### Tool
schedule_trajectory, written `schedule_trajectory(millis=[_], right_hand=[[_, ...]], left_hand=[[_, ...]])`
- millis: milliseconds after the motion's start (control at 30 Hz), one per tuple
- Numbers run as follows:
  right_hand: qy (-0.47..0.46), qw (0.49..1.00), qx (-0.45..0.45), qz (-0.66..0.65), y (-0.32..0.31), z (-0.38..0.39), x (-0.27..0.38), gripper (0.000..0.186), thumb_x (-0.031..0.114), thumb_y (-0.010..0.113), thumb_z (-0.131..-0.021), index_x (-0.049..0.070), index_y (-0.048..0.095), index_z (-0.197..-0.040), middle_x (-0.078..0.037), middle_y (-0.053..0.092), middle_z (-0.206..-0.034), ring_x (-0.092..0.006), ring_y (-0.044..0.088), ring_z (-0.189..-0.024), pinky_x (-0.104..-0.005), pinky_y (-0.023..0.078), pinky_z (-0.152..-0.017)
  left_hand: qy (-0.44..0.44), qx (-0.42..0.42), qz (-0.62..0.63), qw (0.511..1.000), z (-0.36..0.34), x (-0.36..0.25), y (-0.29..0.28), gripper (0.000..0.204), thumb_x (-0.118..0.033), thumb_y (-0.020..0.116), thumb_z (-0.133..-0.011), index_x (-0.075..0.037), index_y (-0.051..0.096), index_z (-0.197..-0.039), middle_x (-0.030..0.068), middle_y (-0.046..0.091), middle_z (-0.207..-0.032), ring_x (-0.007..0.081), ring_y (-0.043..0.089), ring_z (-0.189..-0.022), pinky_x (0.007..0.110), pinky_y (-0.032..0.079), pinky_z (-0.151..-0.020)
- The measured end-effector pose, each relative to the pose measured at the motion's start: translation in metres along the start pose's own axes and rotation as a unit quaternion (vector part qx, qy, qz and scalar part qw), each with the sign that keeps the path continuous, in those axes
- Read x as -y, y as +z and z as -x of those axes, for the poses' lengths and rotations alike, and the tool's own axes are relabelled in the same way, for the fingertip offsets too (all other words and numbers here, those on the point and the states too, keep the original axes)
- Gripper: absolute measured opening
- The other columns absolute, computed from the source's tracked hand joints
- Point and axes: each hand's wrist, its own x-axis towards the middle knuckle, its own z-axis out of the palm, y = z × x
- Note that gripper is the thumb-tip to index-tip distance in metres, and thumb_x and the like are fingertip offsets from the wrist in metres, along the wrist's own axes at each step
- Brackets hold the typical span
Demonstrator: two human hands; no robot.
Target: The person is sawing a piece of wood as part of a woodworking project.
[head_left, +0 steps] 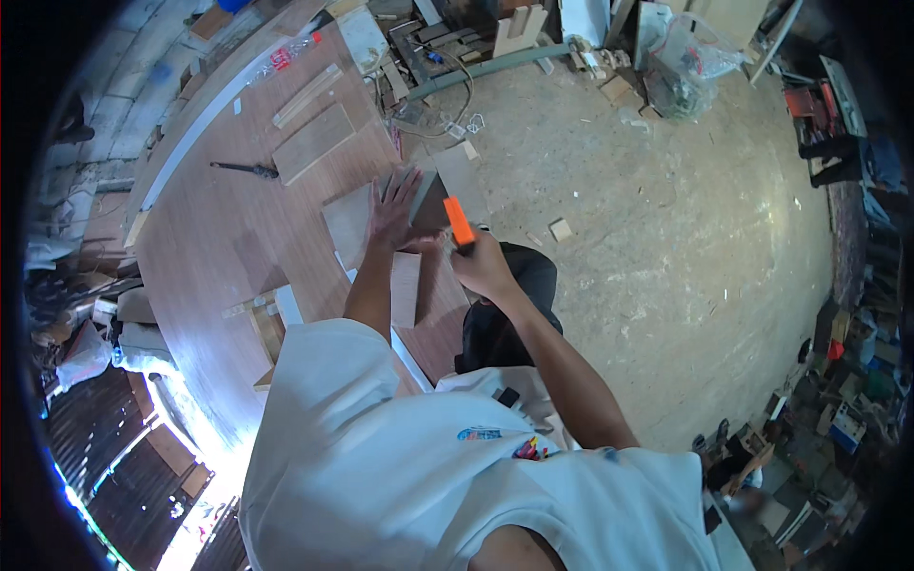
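Observation:
My left hand [390,211] lies with fingers spread on a flat grey board [347,224] on the wooden work table [200,238]. My right hand [484,265] is closed around a tool with an orange top [458,219] and dark grip, at the right edge of the board; its working end is hard to make out. A narrow light wood piece [405,290] lies just below the board, between my forearms. My dark-clad leg [519,276] shows under my right hand.
On the table are a dark hand tool [243,167], loose wood panels [309,143], a small wooden frame [267,324] and a plastic bottle [290,52]. Scrap wood [519,33], a plastic bag [685,81] and clutter line the edges of the concrete floor [666,238].

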Motion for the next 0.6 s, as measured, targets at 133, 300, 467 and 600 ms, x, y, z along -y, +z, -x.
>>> schedule_trajectory(millis=[133,300,467,600], right_hand=[[0.032,0.999,0.021,-0.014,0.008,0.019,0.019,0.015,0.002,0.056,-0.076,-0.004,0.055,-0.089,-0.017,0.053,-0.066,-0.0178,0.052,-0.063,-0.0359,0.044,-0.062],[0.012,0.999,0.034,-0.027,-0.021,0.11,0.04,0.025,0.0,0.059,-0.076,-0.004,0.056,-0.1,-0.024,0.061,-0.076,-0.0393,0.065,-0.075,-0.0394,0.049,-0.068],[0.021,1.0,0.016,0.003,-0.01,0.066,0.002,0.024,0.001,0.058,-0.076,-0.004,0.056,-0.099,-0.026,0.06,-0.079,-0.0427,0.064,-0.08,-0.039,0.049,-0.069],[0.065,0.997,0.03,-0.016,0.001,0.05,0.016,0.009,-0.004,0.054,-0.078,-0.001,0.05,-0.085,-0.008,0.05,-0.073,-0.0133,0.05,-0.072,-0.0289,0.043,-0.068]], left_hand=[[0.016,-0.021,-0.037,0.999,0.03,0.012,0.011,0.135,-0.064,0.082,-0.042,-0.015,0.02,-0.152,0.0018,0.023,-0.157,0.026,0.016,-0.147,0.063,0.008,-0.114],[0.008,-0.06,0.058,0.997,0.029,0.012,-0.007,0.134,-0.062,0.083,-0.041,-0.017,0.022,-0.151,-0.0002,0.024,-0.156,0.0258,0.016,-0.147,0.063,0.01,-0.114],[-0.001,0.005,-0.01,1.0,0.021,0.004,-0.004,0.127,-0.062,0.082,-0.045,-0.018,0.026,-0.15,-0.0025,0.025,-0.156,0.0232,0.017,-0.146,0.062,0.009,-0.115],[-0.001,-0.004,0.009,1.0,0.025,0.003,-0.005,0.127,-0.064,0.081,-0.045,-0.018,0.026,-0.149,-0.0029,0.025,-0.156,0.0232,0.017,-0.146,0.062,0.009,-0.115]])
